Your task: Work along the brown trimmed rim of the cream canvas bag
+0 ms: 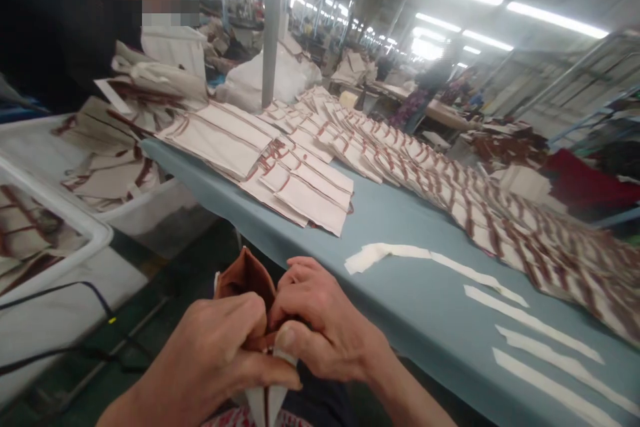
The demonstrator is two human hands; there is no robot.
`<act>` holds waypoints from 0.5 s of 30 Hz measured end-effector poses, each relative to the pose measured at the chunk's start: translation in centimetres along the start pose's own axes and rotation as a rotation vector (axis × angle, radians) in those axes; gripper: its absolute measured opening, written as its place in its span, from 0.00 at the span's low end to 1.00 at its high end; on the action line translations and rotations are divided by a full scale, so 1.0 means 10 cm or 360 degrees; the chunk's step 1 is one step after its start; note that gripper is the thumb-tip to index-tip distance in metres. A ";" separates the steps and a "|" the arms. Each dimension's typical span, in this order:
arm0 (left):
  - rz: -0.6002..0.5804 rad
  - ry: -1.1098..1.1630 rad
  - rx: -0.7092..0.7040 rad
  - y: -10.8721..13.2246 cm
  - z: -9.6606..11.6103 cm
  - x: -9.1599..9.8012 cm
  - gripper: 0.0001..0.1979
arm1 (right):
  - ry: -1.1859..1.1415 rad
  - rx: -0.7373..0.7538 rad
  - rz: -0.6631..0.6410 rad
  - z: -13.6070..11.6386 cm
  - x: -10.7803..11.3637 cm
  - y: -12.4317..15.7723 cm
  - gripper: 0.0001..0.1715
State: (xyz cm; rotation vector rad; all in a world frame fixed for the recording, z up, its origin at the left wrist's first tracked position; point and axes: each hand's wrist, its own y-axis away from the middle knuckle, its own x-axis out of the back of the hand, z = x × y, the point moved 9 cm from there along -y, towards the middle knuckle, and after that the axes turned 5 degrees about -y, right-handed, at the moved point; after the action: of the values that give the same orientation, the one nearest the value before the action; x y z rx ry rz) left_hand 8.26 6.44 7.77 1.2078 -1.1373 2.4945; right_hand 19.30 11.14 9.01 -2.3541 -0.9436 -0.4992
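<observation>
— Brown fabric piece [247, 280] sits pinched between two hands at the near edge of the blue tabletop [400, 227], low in the frame.

— Both gripping it?

— Yes: the left hand [220, 353] and the right hand [320, 327] are each closed on the cloth, thumbs pressed together.

— And on the tabletop?

— Four white strips [440, 260] lie near the right hand. Beyond them, long rows of cream pieces with brown trim [300, 173], too many to count. Two white bins [60, 260] stand at left.
</observation>
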 end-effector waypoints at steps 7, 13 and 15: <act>0.0030 0.0475 0.0378 -0.06 -0.21 0.00 0.33 | -0.0168 -0.0014 -0.0236 -0.19 -0.06 -0.11 0.39; -0.0552 0.0915 0.0568 -0.09 -0.57 -0.03 0.36 | -0.0319 -0.0108 0.0012 -0.33 0.46 0.07 0.33; -0.0554 0.0826 0.0575 -0.08 -0.67 0.02 0.35 | -0.0333 -0.0280 0.0067 -0.14 0.56 0.17 0.34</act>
State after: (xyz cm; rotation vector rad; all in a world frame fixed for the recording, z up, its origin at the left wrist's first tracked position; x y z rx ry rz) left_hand 4.41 11.57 5.79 0.6659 -0.3310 2.5622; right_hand 24.16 12.11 12.41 -2.6194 -0.9749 -0.3355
